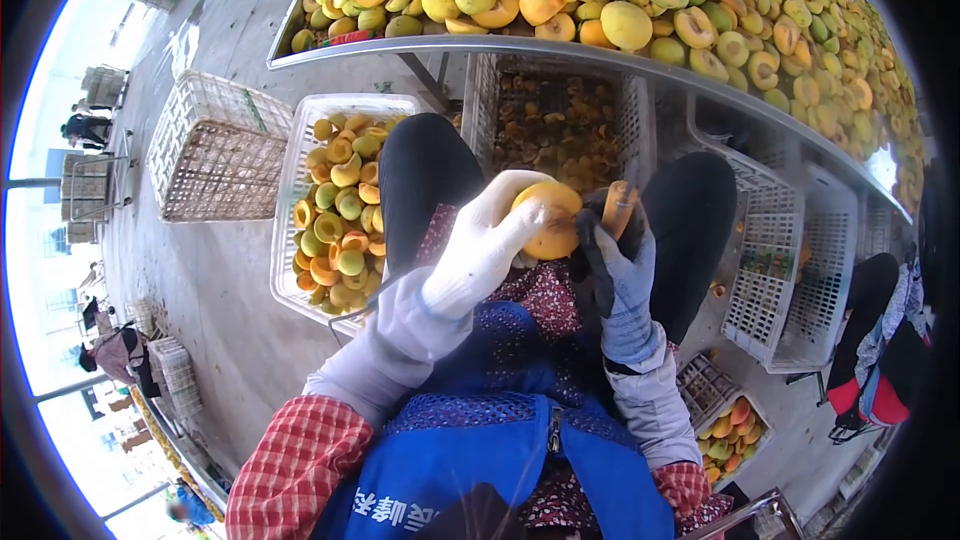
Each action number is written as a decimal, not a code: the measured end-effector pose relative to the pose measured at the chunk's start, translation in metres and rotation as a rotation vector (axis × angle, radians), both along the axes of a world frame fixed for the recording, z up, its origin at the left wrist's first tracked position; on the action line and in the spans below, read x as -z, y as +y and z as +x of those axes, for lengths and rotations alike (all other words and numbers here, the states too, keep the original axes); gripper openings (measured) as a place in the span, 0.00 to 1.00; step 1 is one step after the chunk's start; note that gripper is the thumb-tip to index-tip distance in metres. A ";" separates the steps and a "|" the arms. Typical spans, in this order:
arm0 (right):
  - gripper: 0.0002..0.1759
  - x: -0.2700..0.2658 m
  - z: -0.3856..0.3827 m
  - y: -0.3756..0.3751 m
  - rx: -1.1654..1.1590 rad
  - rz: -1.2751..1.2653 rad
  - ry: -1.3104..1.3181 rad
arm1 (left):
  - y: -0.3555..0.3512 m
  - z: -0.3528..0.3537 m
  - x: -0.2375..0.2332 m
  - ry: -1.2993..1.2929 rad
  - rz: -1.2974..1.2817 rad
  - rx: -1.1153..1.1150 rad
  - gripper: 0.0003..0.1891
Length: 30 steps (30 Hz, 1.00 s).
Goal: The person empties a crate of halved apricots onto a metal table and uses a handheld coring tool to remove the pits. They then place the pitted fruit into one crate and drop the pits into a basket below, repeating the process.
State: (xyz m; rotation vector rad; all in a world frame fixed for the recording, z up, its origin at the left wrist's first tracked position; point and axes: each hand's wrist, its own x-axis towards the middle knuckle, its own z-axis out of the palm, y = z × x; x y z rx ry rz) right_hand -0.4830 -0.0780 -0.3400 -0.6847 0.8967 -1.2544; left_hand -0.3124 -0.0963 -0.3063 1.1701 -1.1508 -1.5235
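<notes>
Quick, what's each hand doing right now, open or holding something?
Left hand: closed on a yellow fruit.
Right hand: closed around an orange piece; whether it is fruit or a tool cannot be told.

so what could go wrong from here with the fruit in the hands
1. The left hand holds the fruit in mid-air, short of the crate ahead; if it slips, it may well miss that crate.
2. The right hand presses an orange item, unclear what, close against the left hand; if it is sharp, it could nick that hand.
</notes>
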 end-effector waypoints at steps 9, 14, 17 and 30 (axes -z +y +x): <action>0.13 -0.017 0.028 0.004 0.125 -0.411 1.000 | 0.004 -0.010 0.003 -0.192 -0.024 -0.107 0.11; 0.11 0.000 0.038 0.022 0.024 -0.272 0.733 | 0.006 -0.019 0.027 -0.116 -0.131 -0.224 0.10; 0.14 -0.002 0.035 0.025 -0.037 -0.281 0.717 | 0.004 -0.018 0.013 -0.013 -0.085 -0.244 0.12; 0.28 -0.020 0.028 0.028 -0.075 -0.578 1.050 | 0.008 -0.004 0.009 0.243 0.040 -0.241 0.19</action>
